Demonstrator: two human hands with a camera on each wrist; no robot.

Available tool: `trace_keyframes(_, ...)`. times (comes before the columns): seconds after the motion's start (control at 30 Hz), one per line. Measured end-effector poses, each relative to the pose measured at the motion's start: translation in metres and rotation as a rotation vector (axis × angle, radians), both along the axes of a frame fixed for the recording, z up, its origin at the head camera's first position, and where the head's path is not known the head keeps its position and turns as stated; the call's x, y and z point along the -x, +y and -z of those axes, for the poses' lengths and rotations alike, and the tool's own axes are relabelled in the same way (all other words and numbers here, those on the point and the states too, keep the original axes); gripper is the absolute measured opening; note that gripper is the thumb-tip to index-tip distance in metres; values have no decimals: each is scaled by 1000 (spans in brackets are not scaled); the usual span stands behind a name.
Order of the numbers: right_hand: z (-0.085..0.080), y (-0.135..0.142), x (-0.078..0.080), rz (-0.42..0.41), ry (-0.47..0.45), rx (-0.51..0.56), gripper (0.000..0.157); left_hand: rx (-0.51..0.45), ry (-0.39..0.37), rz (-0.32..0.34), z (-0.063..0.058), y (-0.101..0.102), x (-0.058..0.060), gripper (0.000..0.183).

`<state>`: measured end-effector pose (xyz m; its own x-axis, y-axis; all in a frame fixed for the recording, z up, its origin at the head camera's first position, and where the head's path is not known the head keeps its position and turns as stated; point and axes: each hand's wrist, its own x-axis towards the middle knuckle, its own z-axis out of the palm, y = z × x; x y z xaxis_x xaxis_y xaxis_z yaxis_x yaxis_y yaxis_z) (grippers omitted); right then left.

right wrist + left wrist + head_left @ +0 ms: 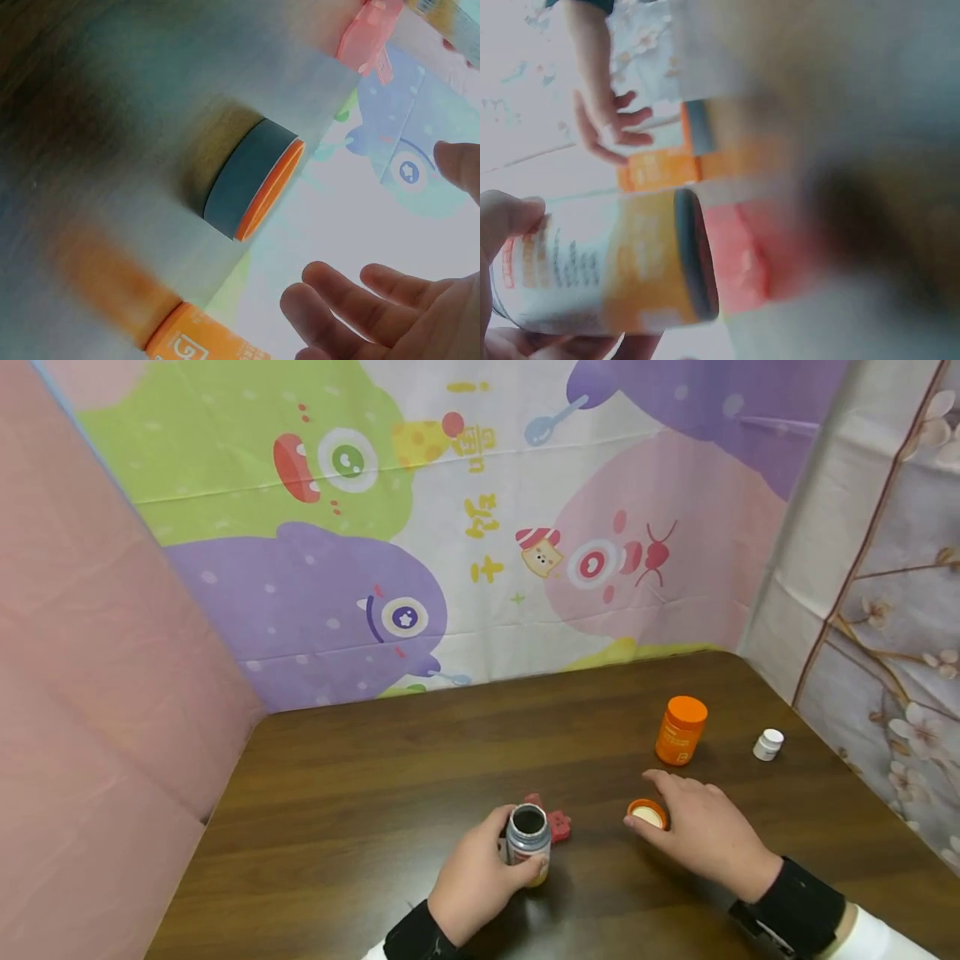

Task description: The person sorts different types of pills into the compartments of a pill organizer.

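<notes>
My left hand [477, 870] grips a lidless jar [528, 845], fingers and thumb round its side, its dark mouth facing up. The left wrist view shows the jar's white and yellow label [592, 262] and its dark grey base. At the right, my right hand [712, 833] has its thumb and fingers spread and holds nothing. Close by its thumb, a lid [647, 815] lies on the table with its pale inside upward. From the right wrist, that lid [251, 180] shows a dark grey side and an orange rim, apart from the fingers [341, 307].
Behind the jar lies a red plastic object [559, 827], partly hidden. An orange bottle [681, 732] with an orange cap stands beyond my right hand, and a small white bottle [768, 745] is further right. The brown table [337, 793] meets a patterned cloth [495, 610] at the back.
</notes>
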<state>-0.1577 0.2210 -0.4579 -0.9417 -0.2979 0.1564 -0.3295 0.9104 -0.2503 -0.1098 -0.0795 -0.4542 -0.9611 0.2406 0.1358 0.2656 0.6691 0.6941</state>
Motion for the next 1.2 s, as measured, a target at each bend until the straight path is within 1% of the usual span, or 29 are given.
trace_keyframes(0.07, 0, -2, 0, -2, 7, 11, 72, -19, 18, -20, -5, -5, 1, 56)
trace_keyframes(0.17, -1, -5, -1, -5, 2, 22, 78, -20, 38, -31, -11, -11, 1, 58)
trace_keyframes(0.27, -1, -7, -1, -17, -5, 36, 85, 12, 58, -39, -14, -15, 3, 62)
trace_keyframes(0.33, -1, -9, -1, -25, -3, 47, 84, 47, 80, -41, -15, -17, 6, 64)
trace_keyframes(0.47, 2, -12, -2, -62, 35, 61, 76, 140, 135, -42, -12, -19, 11, 69)
trace_keyframes(0.6, 4, -14, -2, -112, 65, 63, 79, 247, 179, -71, -8, -18, 16, 68)
trace_keyframes(0.7, 4, -16, -2, -130, 61, 62, 82, 306, 185, -96, -5, -17, 18, 65)
trace_keyframes(0.8, 4, -17, -3, -139, 50, 60, 81, 342, 180, -102, -3, -17, 20, 63)
trace_keyframes(0.97, 4, -19, -4, -148, 31, 53, 80, 366, 190, -86, 0, -16, 22, 62)
trace_keyframes(1.03, 4, -19, -5, -150, 27, 50, 80, 387, 213, -74, 1, -16, 24, 62)
trace_keyframes(1.2, 5, -20, -5, -155, 23, 40, 80, 479, 294, -34, 4, -16, 27, 61)
